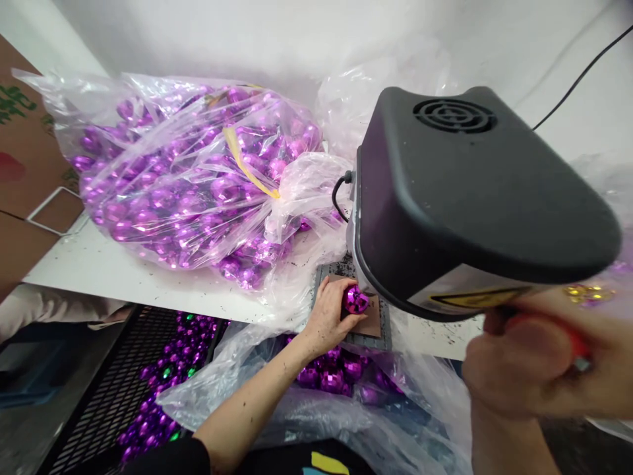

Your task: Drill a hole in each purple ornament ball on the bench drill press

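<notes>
My left hand [330,313] holds a shiny purple ball [356,299] between thumb and fingers. The ball is over a brown cardboard piece [372,324] on a grey plate [386,333], beside the lower front of a black machine [475,191]. At the right, blurred, my right hand [524,363] is closed around a red handle [573,340] below the machine's housing. An open plastic bag [277,415] with purple faceted balls [331,379] lies below my left hand, at the table's front edge.
A large clear bag of purple balls [198,185], tied with a yellow strip [242,161], fills the table's left side. A black crate [103,376] with small purple and green balls stands below. A cardboard box [30,171] is at far left; a cable [583,76] hangs at upper right.
</notes>
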The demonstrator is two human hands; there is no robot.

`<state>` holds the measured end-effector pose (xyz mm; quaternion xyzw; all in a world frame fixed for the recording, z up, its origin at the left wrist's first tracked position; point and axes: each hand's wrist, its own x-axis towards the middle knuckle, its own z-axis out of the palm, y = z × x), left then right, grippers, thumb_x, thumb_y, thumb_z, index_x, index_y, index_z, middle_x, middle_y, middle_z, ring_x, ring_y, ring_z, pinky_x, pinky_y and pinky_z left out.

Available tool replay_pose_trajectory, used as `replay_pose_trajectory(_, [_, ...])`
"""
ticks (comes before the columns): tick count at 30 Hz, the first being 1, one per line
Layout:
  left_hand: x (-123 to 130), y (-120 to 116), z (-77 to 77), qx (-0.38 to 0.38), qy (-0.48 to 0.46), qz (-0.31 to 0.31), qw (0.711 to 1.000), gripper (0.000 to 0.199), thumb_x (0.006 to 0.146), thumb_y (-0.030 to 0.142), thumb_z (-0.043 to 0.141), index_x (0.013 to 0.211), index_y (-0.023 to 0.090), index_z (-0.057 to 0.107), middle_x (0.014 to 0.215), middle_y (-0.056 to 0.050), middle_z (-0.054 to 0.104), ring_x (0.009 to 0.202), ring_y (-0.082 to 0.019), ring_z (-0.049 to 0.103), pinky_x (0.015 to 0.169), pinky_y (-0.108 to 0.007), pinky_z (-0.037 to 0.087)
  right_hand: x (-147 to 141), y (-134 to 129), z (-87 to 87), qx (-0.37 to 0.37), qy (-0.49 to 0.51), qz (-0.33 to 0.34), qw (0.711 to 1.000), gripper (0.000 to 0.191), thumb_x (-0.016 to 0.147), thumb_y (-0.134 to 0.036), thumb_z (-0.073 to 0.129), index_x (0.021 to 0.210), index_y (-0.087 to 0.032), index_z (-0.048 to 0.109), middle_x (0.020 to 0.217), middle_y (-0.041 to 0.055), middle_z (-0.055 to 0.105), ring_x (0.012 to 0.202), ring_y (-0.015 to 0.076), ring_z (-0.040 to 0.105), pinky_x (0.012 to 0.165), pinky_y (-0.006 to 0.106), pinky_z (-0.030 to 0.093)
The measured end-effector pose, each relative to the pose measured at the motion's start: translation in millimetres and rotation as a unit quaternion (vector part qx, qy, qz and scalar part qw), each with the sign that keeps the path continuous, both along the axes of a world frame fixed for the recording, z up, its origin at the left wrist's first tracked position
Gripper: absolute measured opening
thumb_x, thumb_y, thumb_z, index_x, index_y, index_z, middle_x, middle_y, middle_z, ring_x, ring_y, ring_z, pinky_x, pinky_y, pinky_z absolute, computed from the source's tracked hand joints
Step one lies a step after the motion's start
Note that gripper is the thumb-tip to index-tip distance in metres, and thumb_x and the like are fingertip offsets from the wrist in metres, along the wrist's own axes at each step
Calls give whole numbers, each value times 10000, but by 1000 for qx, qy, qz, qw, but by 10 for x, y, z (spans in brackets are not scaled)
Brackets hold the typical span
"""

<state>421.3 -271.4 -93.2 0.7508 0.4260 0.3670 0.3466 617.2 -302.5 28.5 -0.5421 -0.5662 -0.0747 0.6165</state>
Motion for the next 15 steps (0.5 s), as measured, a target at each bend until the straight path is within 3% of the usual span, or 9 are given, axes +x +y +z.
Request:
replay_pose_trajectory(2, [-17,-26,30,9,-19,19,1000,457,905,304,675,1320,220,505,1267,-101,659,1235,-287,595,1226,-585,260,-20,222,356,52,-10,-46,998,317,910,-422,549,788,-148,651,720,25,537,649,61,452,625,255,337])
replay_pose_trajectory(5, [-142,-199,139,10,-50,58,997,526,899,274,674,1373,236,448,1332,-118,609,1258,-294,570,1151,-559,393,-32,532,664,-8,6,-47,999,390,886,-505,584,781,-131,618,662,-5,493,634,38,393,627,229,298])
replay_pose_trajectory(8, [-360,-555,202,2,1,9,1000,657,881,176,645,1463,304,370,1381,-115,574,1282,-300,554,1100,-532,467,-12,664,710,-54,32,-37,997,422,837,-548,606,765,-132,609,633,-13,488,629,45,392,630,233,291])
replay_pose_trajectory(11, [-566,-911,163,-16,116,-47,992,835,808,67,625,1520,396,342,1461,-104,532,1327,-336,526,1142,-589,431,7,665,655,-59,48,-38,996,360,802,-500,636,769,-142,616,646,-11,516,629,53,407,629,237,306])
replay_pose_trajectory(13, [-677,-1019,165,-35,167,-64,983,926,767,109,710,1552,415,325,1522,-116,483,1378,-388,483,1169,-666,373,9,655,624,-55,69,-33,996,334,779,-477,655,757,-147,610,637,-14,514,616,53,403,621,239,308])
replay_pose_trajectory(15, [-783,-965,252,-58,169,-74,981,959,765,260,806,1575,389,308,1561,-131,447,1423,-404,441,1176,-673,369,9,658,606,-51,84,-31,995,315,761,-458,669,755,-149,612,642,-14,517,618,55,413,627,244,322])
